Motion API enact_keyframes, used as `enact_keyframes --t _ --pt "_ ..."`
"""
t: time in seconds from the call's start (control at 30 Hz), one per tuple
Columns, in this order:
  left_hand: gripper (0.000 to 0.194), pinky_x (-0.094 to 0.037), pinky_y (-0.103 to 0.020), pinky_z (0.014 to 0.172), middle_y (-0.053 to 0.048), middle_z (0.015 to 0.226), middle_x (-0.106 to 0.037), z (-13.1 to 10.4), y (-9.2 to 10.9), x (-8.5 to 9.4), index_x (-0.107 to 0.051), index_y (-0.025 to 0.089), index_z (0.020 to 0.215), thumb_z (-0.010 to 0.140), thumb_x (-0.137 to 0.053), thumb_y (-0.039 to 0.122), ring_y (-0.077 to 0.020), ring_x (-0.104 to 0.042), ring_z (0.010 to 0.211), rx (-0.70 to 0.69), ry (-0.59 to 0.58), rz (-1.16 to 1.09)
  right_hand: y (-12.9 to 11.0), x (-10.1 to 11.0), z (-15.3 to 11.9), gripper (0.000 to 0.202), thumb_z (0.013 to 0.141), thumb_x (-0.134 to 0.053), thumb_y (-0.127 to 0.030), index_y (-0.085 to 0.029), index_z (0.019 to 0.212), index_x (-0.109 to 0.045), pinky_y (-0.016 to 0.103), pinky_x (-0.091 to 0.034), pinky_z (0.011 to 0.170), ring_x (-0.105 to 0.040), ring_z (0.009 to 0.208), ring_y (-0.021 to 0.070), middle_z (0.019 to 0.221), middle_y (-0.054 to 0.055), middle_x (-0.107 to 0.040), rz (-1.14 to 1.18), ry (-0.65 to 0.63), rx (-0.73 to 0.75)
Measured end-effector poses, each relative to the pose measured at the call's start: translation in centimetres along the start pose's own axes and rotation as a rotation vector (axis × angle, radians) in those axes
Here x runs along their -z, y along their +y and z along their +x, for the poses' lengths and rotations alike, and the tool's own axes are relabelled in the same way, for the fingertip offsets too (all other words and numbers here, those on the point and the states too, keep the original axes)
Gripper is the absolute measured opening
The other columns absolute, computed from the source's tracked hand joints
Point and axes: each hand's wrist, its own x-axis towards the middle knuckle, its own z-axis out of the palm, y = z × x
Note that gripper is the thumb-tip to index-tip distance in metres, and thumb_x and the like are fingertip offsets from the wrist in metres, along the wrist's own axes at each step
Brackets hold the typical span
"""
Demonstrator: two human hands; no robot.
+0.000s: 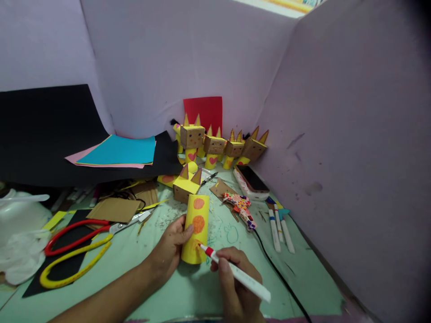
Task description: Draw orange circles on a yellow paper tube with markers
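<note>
Nearest the camera, the right hand [237, 294] is gripping a white marker [251, 282], its fingers closing round the barrel behind the red collar. The marker's tip is meeting, or all but meeting, the lower front of a yellow tube [197, 235], at a partly coloured orange patch [194, 245]; two fuller orange dots [198, 224] are lining up above. The left hand [175, 237] is grasping the tube from its left side, thumb pressing on the front. The tube is standing between the hands, its long axis running nearly upright in view, while the marker is slanting in from the lower right. The left hand is lying nearer, touching the tube directly; the right is reaching it only through the marker. Whether the tube's lower end is resting on the tabletop [313, 287], I cannot tell. Just behind it, a yellow-topped cardboard head [186, 185] is sitting; scissors [109, 237] are lying to the left, and horned figures [193, 137] are standing at the back.
</note>
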Motion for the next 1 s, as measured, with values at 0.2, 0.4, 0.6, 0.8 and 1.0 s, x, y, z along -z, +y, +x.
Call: enact_keyframes --t 0.2,0.4,0.6,0.8,1.0 --pt "0.044 -0.047 -0.026 0.063 -0.005 0.085 -0.068 0.08 -0.31 0.3 -0.06 0.015 0.101 0.062 -0.077 0.025 -0.0157 -0.06 0.069 -0.042 -0.021 0.009 -0.17 -0.52 -0.06 0.025 0.089 -0.047 -0.031 -0.019 0.073 -0.061 0.023 -0.042 0.052 -0.056 0.053 0.0129 0.058 0.0 -0.059 0.022 0.094 -0.082" --pt "0.044 -0.047 -0.026 0.058 -0.005 0.077 -0.066 -0.05 -0.05 0.15 -0.06 0.012 0.093 0.057 -0.08 0.028 -0.0156 -0.059 0.065 -0.006 -0.008 0.059 0.16 -0.19 -0.19 0.03 0.089 -0.047 -0.033 -0.019 0.066 -0.059 0.025 -0.042 0.053 -0.054 0.053 0.0127 0.056 0.0 -0.056 0.003 0.16 -0.075" --pt "0.045 -0.047 -0.024 0.058 -0.005 0.078 -0.066 -0.03 -0.15 0.2 -0.059 0.012 0.094 0.057 -0.08 0.027 -0.0148 -0.058 0.066 -0.025 -0.037 0.079 0.18 0.31 -0.76 0.022 0.088 -0.047 -0.028 -0.018 0.071 -0.059 0.025 -0.04 0.05 -0.053 0.052 0.0128 0.057 0.0 -0.056 -0.044 0.093 0.015" --pt "0.043 -0.048 -0.025 0.059 -0.005 0.078 -0.067 0.11 -0.34 0.3 -0.059 0.012 0.093 0.059 -0.079 0.028 -0.0157 -0.059 0.066 -0.026 -0.043 0.094 0.13 0.16 -0.57 0.024 0.089 -0.046 -0.026 -0.018 0.07 -0.059 0.024 -0.042 0.05 -0.054 0.051 0.013 0.056 0.001 -0.057 -0.111 0.093 -0.002" --pt "0.046 -0.049 -0.026 0.059 -0.004 0.078 -0.066 0.02 -0.12 0.07 -0.057 0.013 0.095 0.058 -0.079 0.028 -0.0157 -0.059 0.066 -0.017 -0.033 0.091 0.16 -0.04 -0.35 0.024 0.089 -0.046 -0.029 -0.018 0.072 -0.059 0.023 -0.042 0.05 -0.054 0.052 0.0123 0.058 0.0 -0.057 -0.121 0.118 -0.044"
